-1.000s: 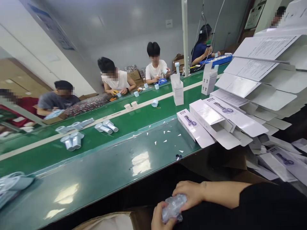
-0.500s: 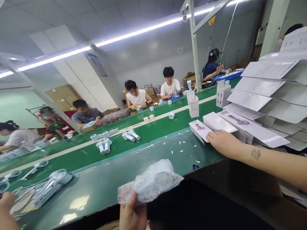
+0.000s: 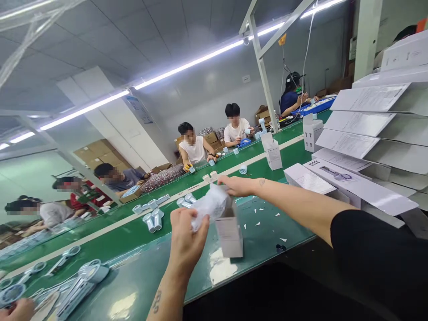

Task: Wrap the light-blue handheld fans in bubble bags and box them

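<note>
My left hand (image 3: pixel 189 232) is closed on a bubble-wrapped light-blue device (image 3: pixel 213 201), whose exact shape is hidden by the wrap. The package tilts over the open top of a white carton (image 3: pixel 230 236), and I cannot tell whether its end is inside. That carton stands upright on the green bench in front of me. My right hand (image 3: pixel 236 185) grips the carton's upper edge from the far side, its fingertips partly covered by the wrap.
On the right, printed white boxes (image 3: pixel 357 183) lie beside a tall stack of flattened cartons (image 3: pixel 368 116). Light-blue handheld fans (image 3: pixel 83 285) lie at lower left near another person's hand (image 3: pixel 20 308). Several co-workers sit across the green conveyor (image 3: pixel 133 232). Paper scraps dot the bench.
My right hand has brought a white carton from the right-hand boxes to the middle and stood it upright. My left hand has raised the wrapped device to the carton's top.
</note>
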### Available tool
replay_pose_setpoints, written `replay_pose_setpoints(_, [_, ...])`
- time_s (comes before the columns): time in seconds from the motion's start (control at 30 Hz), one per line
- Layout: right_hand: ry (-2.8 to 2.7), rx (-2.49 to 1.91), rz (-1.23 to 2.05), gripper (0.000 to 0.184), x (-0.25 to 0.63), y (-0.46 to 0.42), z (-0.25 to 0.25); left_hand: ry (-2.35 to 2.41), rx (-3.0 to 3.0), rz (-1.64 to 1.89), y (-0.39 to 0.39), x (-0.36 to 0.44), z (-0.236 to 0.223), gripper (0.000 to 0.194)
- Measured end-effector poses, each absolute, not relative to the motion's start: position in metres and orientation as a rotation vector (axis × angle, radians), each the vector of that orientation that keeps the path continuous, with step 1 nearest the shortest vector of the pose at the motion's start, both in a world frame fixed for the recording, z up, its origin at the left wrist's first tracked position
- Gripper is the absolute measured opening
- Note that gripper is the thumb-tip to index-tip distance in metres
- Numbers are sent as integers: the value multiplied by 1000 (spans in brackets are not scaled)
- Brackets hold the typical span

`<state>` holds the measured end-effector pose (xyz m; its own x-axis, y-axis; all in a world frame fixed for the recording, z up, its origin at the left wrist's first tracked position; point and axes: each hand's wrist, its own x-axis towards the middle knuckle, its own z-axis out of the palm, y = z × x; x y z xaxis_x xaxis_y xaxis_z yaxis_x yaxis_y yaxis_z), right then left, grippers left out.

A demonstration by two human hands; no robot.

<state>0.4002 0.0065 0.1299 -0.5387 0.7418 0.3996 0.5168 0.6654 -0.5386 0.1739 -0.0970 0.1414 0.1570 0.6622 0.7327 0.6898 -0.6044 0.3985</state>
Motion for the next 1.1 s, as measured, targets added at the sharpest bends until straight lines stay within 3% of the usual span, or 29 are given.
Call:
replay_pose_setpoints(0.17, [-2149, -949, 606, 30, 386, -30, 88, -1411, -2688, -620, -101, 165, 177, 11])
replay_pose_setpoints(0.33, [-2169, -899, 821, 75, 363, -58, 67, -1516, -2887, -104, -88, 164, 213, 15])
replay_pose_setpoints(0.57, [-2202, -856, 752, 65, 364, -46, 62, -1506, -2653, 319, -72, 218, 200, 18])
replay_pose_setpoints(0.73, [-2135, -860, 735, 63, 377, -43, 55, -1256, -2677, 300, -63, 239, 195, 24])
replay_pose_setpoints(0.97, [-2142, -936, 766, 65, 377, -42, 57, -960, -2669, 185, -76, 207, 176, 23])
replay_pose_setpoints(1.1, [-2141, -927, 793, 62, 370, -41, 55, -1039, -2691, 79, -96, 198, 152, 16])
